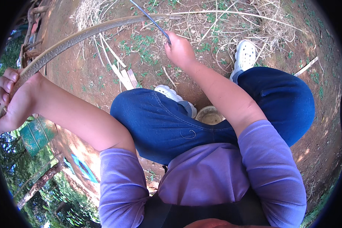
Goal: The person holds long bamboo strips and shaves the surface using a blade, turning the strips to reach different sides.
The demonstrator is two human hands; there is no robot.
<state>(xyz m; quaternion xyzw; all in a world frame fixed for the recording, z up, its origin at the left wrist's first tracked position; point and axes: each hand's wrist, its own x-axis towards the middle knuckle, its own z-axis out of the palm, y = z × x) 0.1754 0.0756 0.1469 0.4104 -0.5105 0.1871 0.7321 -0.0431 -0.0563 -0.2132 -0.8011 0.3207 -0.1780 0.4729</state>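
Note:
A long, curved strip of split bamboo [76,37] arcs from the left edge up to the top middle. My left hand [17,93] is closed around its near end, arm stretched out to the left. In my right hand [179,50] is a thin, dark, straight blade-like tool [150,19], pointing up and left; its handle is hidden in my fist. The tool crosses the bamboo strip near its far end; whether they touch, I cannot tell. From about that end a thin pale sliver [235,14] runs off to the right.
Pale shavings [271,28] lie heaped on the reddish ground, with short flat offcuts [125,78] nearer me. A small round bowl [202,111] stands between my legs, beside my white clogs [245,55]. At left are a green drum [36,136] and wooden poles [38,192].

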